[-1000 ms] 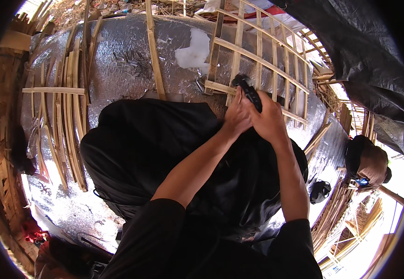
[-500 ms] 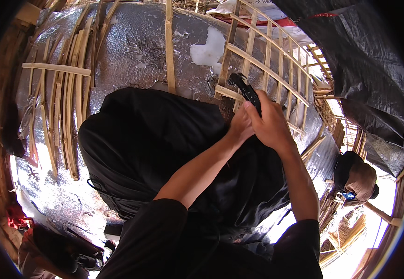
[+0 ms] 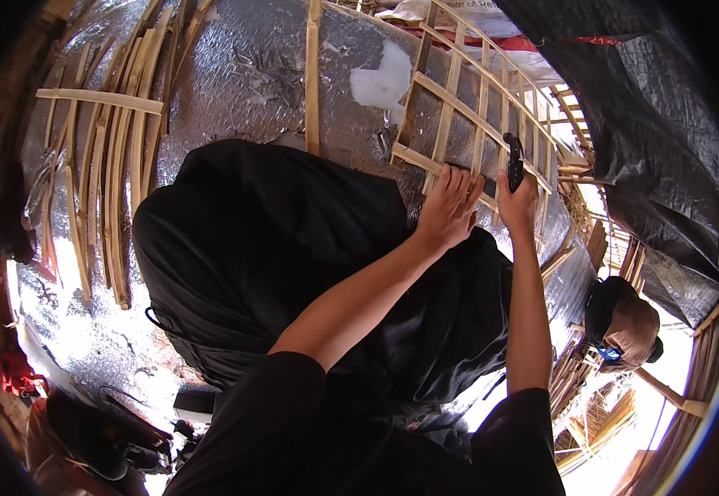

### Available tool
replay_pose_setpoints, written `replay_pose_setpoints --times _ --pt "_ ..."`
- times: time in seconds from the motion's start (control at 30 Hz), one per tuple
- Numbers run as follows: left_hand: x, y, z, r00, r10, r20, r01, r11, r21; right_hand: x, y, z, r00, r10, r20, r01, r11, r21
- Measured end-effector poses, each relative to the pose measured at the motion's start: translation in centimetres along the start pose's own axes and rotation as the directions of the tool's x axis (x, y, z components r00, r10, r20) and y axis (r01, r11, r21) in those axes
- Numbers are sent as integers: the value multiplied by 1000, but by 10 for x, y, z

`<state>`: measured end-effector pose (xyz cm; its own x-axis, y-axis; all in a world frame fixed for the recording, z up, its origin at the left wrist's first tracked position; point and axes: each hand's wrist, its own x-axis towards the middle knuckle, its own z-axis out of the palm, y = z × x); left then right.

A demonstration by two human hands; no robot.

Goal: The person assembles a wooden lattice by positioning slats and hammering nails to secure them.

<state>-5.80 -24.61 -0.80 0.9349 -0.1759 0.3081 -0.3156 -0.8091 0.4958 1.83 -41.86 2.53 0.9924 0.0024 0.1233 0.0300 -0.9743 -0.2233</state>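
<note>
Right hand (image 3: 518, 198): fist closed round a black-handled tool (image 3: 514, 161), at 1 o'clock in frame.
Left hand (image 3: 450, 207): fingers spread, pressed on a slat of the bamboo lattice (image 3: 458, 107), just beside the tool.
Obstruction: black sheet (image 3: 277, 248) covers the centre beneath both forearms.
Surroundings: silver foil lining (image 3: 243, 74) behind; loose bamboo strips (image 3: 111, 165) at 10 o'clock; another person's head (image 3: 624, 318) at 4 o'clock.

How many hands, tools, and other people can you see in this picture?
Hands: 2, the left hand and the right hand
Black-handled tool: 1, gripped in the right hand
Bamboo lattice frame that the left hand touches: 1
Other person: 1
Total: 5
</note>
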Motion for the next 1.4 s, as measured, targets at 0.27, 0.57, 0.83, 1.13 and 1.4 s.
replay_pose_setpoints --times 0.27,0.57,0.83,1.13,1.4 --pt "2 0 -1 997 1 76 -12 988 155 19 63 34 969 242 40 -243 970 27" --pt "15 11 6 990 73 120 -83 994 78 32 121 24 798 598 73 -595 765 248" --pt "25 31 23 975 189 113 -197 979 57 -6 160 8 770 635 -59 -594 748 295" --pt "13 46 45 966 186 179 -208 972 112 -38 184 33 759 633 -152 -589 768 253" --pt "17 47 41 968 166 188 -175 984 35 -35 156 5 877 425 -224 -454 885 -100"
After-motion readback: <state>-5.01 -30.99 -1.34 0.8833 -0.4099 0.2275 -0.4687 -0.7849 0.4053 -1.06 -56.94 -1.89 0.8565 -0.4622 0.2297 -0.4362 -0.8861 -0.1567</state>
